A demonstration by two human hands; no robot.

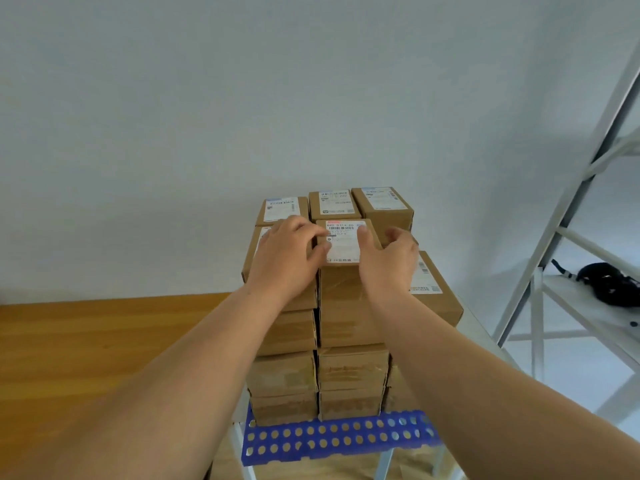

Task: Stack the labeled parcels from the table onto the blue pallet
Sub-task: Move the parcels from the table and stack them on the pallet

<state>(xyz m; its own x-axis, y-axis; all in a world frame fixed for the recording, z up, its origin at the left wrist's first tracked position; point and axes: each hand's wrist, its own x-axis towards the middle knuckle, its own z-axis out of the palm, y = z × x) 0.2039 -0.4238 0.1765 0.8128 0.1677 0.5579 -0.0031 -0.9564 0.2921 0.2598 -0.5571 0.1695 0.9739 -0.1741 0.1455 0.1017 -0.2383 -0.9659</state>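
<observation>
Both hands (341, 258) gripping top parcel (346, 242) on blue pallet (339, 436), stacked several layers high (desk unseen); nearly done, seemingly.

arms: bare, no sleeves | hands (287, 251): bare, ungloved

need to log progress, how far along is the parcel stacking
Well along: several layers of labeled parcels already stand on the blue pallet, with three parcels on top at the back. In hand: both hands, left and right, are on the front middle parcel on top. Left: the front right parcel sits one layer lower, so there is room above it. The table is out of view, so the remaining count is unknown.
</observation>
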